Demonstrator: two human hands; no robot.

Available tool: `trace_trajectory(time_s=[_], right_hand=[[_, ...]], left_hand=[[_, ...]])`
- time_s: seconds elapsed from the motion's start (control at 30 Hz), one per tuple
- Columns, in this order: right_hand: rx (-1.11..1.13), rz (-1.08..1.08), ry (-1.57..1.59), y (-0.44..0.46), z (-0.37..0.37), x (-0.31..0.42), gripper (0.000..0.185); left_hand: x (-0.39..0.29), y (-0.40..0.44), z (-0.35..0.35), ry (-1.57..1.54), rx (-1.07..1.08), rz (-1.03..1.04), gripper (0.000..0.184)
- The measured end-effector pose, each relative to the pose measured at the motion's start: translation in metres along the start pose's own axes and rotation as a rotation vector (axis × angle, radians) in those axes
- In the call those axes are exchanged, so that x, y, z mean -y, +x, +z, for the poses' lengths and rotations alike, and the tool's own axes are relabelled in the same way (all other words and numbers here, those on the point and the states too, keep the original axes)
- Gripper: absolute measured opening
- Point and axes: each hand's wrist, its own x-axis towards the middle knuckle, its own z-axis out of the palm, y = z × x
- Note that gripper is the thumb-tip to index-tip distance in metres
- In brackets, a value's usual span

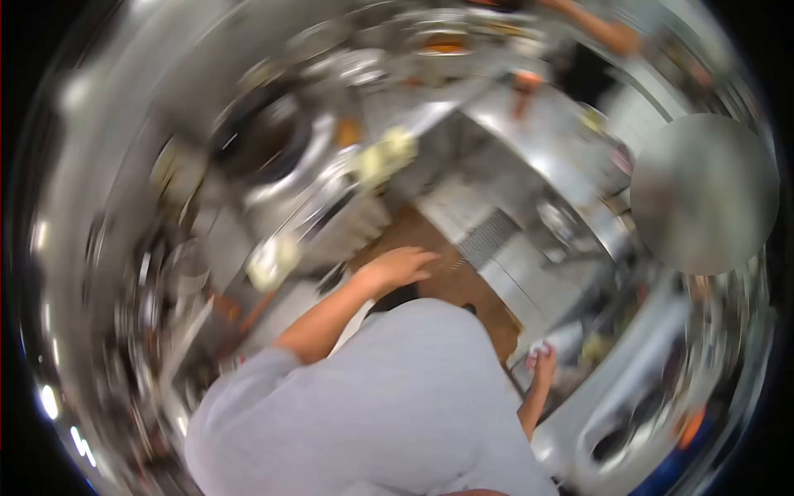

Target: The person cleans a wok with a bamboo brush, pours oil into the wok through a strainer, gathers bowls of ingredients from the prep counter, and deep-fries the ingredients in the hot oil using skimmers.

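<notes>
My left hand (403,269) hangs in front of my body over the brown floor, palm down. Its fingers are stretched out, and nothing shows in them. Off to the right, my right hand (542,361) is low beside a metal counter. Those fingers are curled around a small whitish thing (538,349), too blurred to name. A pale crumpled cloth-like bundle (385,157) lies at the counter edge ahead of my left hand. Another pale bundle (273,260) is farther left.
A large dark wok (265,136) sits on the left range. A steel counter (546,140) stands ahead, and another counter (637,355) runs along the right. Another person's arm (608,31) reaches in at top right. A floor grate (488,237) lies between the counters.
</notes>
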Motion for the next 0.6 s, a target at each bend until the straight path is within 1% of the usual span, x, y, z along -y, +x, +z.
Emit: trace_trajectory(time_s=[0.07,0.1,0.17,0.2,0.23,0.27,0.3,0.33,0.37,0.4,0.47,0.5,0.57,0.6], right_hand=[[0.151,0.102,-0.248,0.006,0.043,-0.004,0.032],[0.21,0.097,-0.295,0.013,0.055,-0.009,0.032],[0.515,-0.304,-0.488,0.031,0.077,-0.032,0.038],[0.512,-0.303,-0.495,0.04,0.092,-0.027,0.038],[0.59,-0.338,-0.762,0.055,0.108,-0.013,0.042],[0.614,-0.346,-1.014,0.064,0.116,0.01,0.047],[0.587,-0.256,-1.011,0.057,0.125,0.047,0.05],[0.526,-0.245,-1.066,0.027,0.143,0.114,0.048],[0.449,-0.479,-1.096,0.047,0.133,0.114,0.048],[0.352,-0.432,-1.131,0.056,0.127,0.125,0.048],[0.186,-0.503,-1.003,0.042,0.13,0.176,0.04],[0.114,-0.634,-0.93,0.047,0.126,0.183,0.037],[0.045,-0.494,-0.82,0.0,0.13,0.265,0.035],[0.021,-0.494,-0.809,0.005,0.111,0.279,0.035]], left_hand=[[0.019,-0.023,0.004,-0.203,-0.051,-0.11,0.05],[0.039,-0.044,0.014,-0.222,-0.09,-0.172,0.05],[0.094,-0.067,0.061,-0.548,-0.2,-0.406,0.046],[0.121,-0.086,0.099,-0.519,-0.337,-0.486,0.046],[0.154,-0.11,0.152,-0.487,-0.461,-0.533,0.047],[0.202,-0.139,0.217,-0.561,-0.308,-0.675,0.048],[0.237,-0.177,0.298,-0.692,-0.575,-0.592,0.05],[0.245,-0.216,0.309,-0.654,0.048,-0.977,0.024],[0.242,-0.226,0.295,-0.619,0.127,-1.028,0.023],[0.254,-0.221,0.282,-0.657,0.074,-1.021,0.023],[0.28,-0.19,0.23,-0.803,-0.076,-1.012,0.023],[0.279,-0.17,0.206,-0.861,-0.131,-1.002,0.023],[0.28,-0.146,0.177,-0.974,-0.209,-0.989,0.023],[0.271,-0.129,0.171,-1.014,-0.245,-0.984,0.023]])
